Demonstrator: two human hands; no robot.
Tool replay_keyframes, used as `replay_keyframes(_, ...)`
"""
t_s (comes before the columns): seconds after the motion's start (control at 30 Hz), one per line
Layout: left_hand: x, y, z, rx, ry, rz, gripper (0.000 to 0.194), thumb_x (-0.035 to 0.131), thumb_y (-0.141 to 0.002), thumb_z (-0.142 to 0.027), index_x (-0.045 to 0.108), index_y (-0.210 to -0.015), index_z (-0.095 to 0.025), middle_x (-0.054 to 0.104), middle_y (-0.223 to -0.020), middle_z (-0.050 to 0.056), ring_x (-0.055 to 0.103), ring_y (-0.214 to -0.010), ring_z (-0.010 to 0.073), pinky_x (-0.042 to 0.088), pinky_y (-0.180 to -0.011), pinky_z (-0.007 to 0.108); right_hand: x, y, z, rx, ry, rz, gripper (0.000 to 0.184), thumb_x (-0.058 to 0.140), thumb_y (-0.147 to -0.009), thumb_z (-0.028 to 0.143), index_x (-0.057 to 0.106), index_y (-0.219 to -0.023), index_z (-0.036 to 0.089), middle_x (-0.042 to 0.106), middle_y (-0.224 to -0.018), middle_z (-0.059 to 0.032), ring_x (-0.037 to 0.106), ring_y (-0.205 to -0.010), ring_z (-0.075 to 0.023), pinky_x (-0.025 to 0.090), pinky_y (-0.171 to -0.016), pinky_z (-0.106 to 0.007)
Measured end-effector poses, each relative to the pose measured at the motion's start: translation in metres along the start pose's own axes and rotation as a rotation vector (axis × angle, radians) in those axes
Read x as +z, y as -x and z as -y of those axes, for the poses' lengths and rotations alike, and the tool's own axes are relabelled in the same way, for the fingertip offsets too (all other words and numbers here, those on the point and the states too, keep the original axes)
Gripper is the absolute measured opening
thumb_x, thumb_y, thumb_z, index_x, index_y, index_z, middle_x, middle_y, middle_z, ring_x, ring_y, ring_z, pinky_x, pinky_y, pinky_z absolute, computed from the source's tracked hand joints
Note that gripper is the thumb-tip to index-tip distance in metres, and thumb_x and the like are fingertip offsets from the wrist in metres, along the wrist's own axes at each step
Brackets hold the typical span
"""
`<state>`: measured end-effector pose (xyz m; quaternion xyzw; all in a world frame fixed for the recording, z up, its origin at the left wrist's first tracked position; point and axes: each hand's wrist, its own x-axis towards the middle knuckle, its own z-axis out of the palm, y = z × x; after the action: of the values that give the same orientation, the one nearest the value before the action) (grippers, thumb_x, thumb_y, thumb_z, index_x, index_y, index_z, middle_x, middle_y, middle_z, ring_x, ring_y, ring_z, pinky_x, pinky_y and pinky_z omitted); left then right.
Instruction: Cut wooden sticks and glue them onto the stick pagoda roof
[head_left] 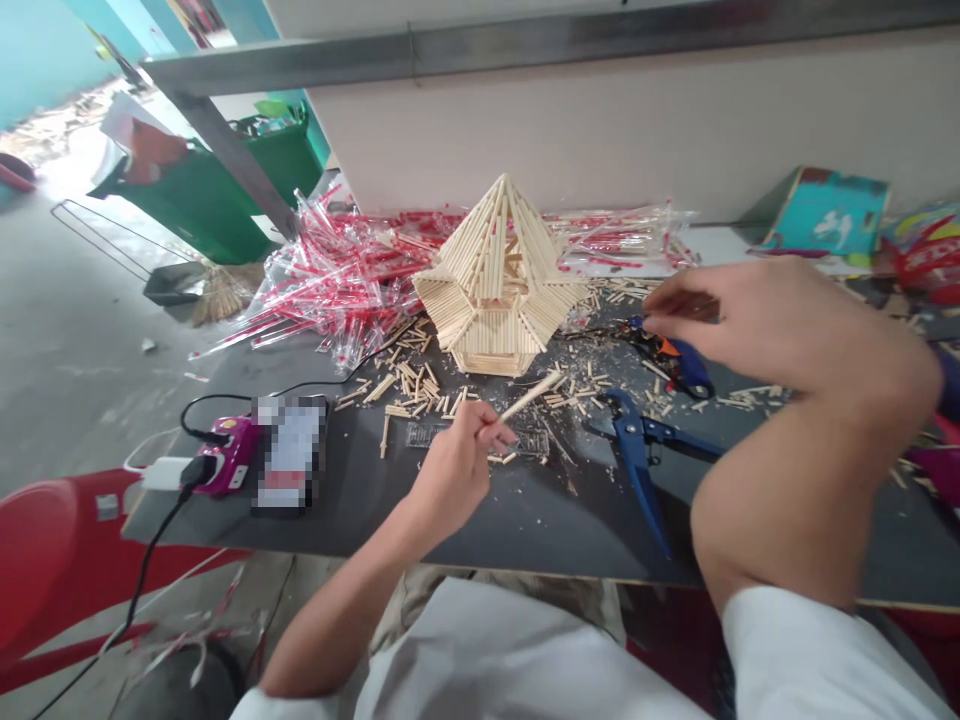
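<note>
Head cam view: the left hand (454,470) is pinching a single wooden stick (529,394) between thumb and fingertips, stick angled up and to the right, its tip ending just in front of the little stick house (498,282). That house sits on the dark table (525,510), roof pointed, with loose cut stick bits (409,385) scattered all around it. The right hand (750,310) hovers over on the right, fingers curled together just above a blue and orange glue gun (679,362); can't tell if it's actually gripping it. Blue cutters (637,445) lie flat on the table between the two hands. Behind the house there's a heap of red and clear plastic wrappers (337,275). Far left on the table, a purple charger thing (229,455) with black cable next to a phone (289,455).
</note>
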<state>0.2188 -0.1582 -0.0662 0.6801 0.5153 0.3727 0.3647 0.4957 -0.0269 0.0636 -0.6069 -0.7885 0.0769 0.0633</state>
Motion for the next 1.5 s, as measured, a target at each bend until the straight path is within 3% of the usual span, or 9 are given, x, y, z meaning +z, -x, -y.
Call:
replay_keyframes(0.1, -0.009, -0.031, -0.007, -0.022, 0.345, 0.006, 0.011, 0.034, -0.11, -0.031, 0.035, -0.103, -0.023, 0.072, -0.091, 0.004, 0.072, -0.072, 0.0131, 0.054, -0.075, 0.03, 0.003, 0.003, 0.02, -0.095, -0.094, -0.205, 0.01, 0.068, -0.091, 0.027, 0.075, -0.095, 0.022, 0.078, -0.088, -0.0057, 0.073, -0.082, -0.0222, 0.053, -0.079, -0.039)
replay_keyframes(0.2, -0.012, -0.06, -0.015, -0.024, 0.333, -0.064, 0.013, 0.038, -0.109, -0.035, 0.035, -0.104, -0.023, 0.073, -0.087, 0.004, 0.069, -0.06, 0.0117, 0.05, -0.06, 0.028, 0.016, -0.003, 0.038, -0.22, -0.301, -0.343, 0.01, 0.067, -0.09, 0.026, 0.074, -0.096, 0.021, 0.078, -0.09, -0.0046, 0.073, -0.08, -0.0196, 0.055, -0.076, -0.036)
replay_keyframes(0.33, -0.007, -0.091, -0.021, -0.05, 0.334, -0.08, 0.01, 0.039, -0.108, -0.027, 0.035, -0.1, -0.024, 0.071, -0.079, 0.002, 0.065, -0.051, 0.01, 0.05, -0.053, 0.026, 0.035, -0.023, 0.051, -0.345, -0.521, -0.377, 0.015, 0.066, -0.09, 0.027, 0.073, -0.101, 0.02, 0.077, -0.099, -0.0056, 0.072, -0.085, -0.02, 0.059, -0.075, -0.036)
replay_keyframes(0.5, 0.004, -0.112, -0.018, -0.156, 0.447, -0.108, 0.01, 0.038, -0.107, -0.023, 0.035, -0.097, -0.023, 0.07, -0.074, 0.0, 0.065, -0.049, 0.0101, 0.053, -0.05, 0.024, 0.045, -0.058, 0.057, -0.383, -0.656, -0.447, 0.024, 0.067, -0.092, 0.035, 0.07, -0.111, 0.02, 0.075, -0.107, -0.0085, 0.071, -0.089, -0.0216, 0.062, -0.081, -0.04)
replay_keyframes(0.7, 0.01, -0.119, -0.009, -0.104, 0.556, -0.15, 0.008, 0.038, -0.107, -0.021, 0.038, -0.099, -0.023, 0.071, -0.077, 0.0, 0.066, -0.053, 0.0083, 0.055, -0.054, 0.023, 0.046, -0.09, 0.064, -0.435, -0.624, -0.494, 0.038, 0.065, -0.094, 0.051, 0.065, -0.123, 0.026, 0.069, -0.127, -0.0103, 0.068, -0.113, -0.0262, 0.06, -0.095, -0.042)
replay_keyframes(0.9, 0.007, -0.124, -0.01, -0.065, 0.649, -0.161, 0.011, 0.036, -0.108, -0.018, 0.037, -0.097, -0.022, 0.066, -0.071, -0.002, 0.063, -0.052, 0.008, 0.048, -0.05, 0.022, 0.048, -0.112, 0.064, -0.536, -0.628, -0.378, 0.052, 0.061, -0.093, 0.064, 0.06, -0.132, 0.03, 0.067, -0.134, -0.0073, 0.066, -0.121, -0.0262, 0.055, -0.109, -0.042)
replay_keyframes(1.0, 0.006, -0.125, -0.012, -0.095, 0.681, -0.152, 0.013, 0.036, -0.108, -0.017, 0.037, -0.096, -0.022, 0.066, -0.071, -0.002, 0.062, -0.05, 0.008, 0.047, -0.05, 0.023, 0.049, -0.116, 0.064, -0.543, -0.676, -0.359, 0.053, 0.06, -0.094, 0.063, 0.06, -0.135, 0.029, 0.066, -0.137, -0.0069, 0.065, -0.124, -0.0248, 0.054, -0.11, -0.04)
replay_keyframes(1.23, 0.003, -0.125, -0.011, -0.077, 0.711, -0.135, 0.02, 0.037, -0.107, -0.017, 0.054, -0.097, -0.016, 0.064, -0.072, 0.0, 0.06, -0.053, 0.0072, 0.044, -0.053, 0.024, 0.06, -0.111, 0.072, -0.385, -0.675, -0.306, 0.053, 0.057, -0.097, 0.05, 0.051, -0.145, 0.029, 0.066, -0.138, -0.0051, 0.061, -0.129, -0.025, 0.056, -0.108, -0.043)
replay_keyframes(1.5, 0.007, -0.122, -0.012, -0.047, 0.747, -0.186, 0.02, 0.041, -0.106, -0.018, 0.056, -0.092, -0.017, 0.062, -0.072, 0.001, 0.058, -0.052, 0.0081, 0.045, -0.053, 0.026, 0.064, -0.111, 0.066, -0.4, -0.619, -0.336, 0.054, 0.056, -0.096, 0.054, 0.05, -0.145, 0.034, 0.064, -0.141, -0.0036, 0.061, -0.132, -0.0282, 0.053, -0.11, -0.046)
